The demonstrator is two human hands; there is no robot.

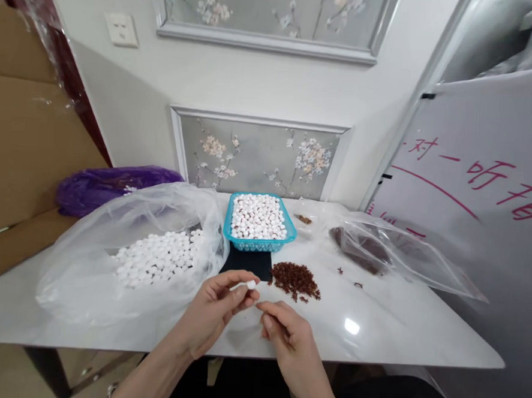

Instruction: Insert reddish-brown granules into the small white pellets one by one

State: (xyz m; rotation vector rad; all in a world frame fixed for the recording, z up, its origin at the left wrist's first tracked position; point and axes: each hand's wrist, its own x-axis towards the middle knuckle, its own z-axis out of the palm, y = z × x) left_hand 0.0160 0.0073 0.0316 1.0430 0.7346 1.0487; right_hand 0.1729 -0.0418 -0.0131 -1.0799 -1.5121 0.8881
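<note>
Between the thumb and fingers of my left hand [223, 304] is a small white ball-like piece [251, 284]. My right hand [287, 332] is close beside it with thumb and index finger pinched together; whatever they may hold is too small to make out. Just beyond my hands lies a pile of small reddish-brown star-shaped pieces [295, 280]. A blue basket [259, 245] filled with white pieces stands at the back of the table. To the left, an open clear plastic bag [82, 260] contains many loose white pieces [158, 258].
A dark flat mat [246, 264] lies in front of the basket. On the right are a clear bag with brown contents [362, 250] and two stray brown pieces. A purple bag [108, 189] and cardboard [26, 142] flank the left side; a whiteboard [485, 146] stands right.
</note>
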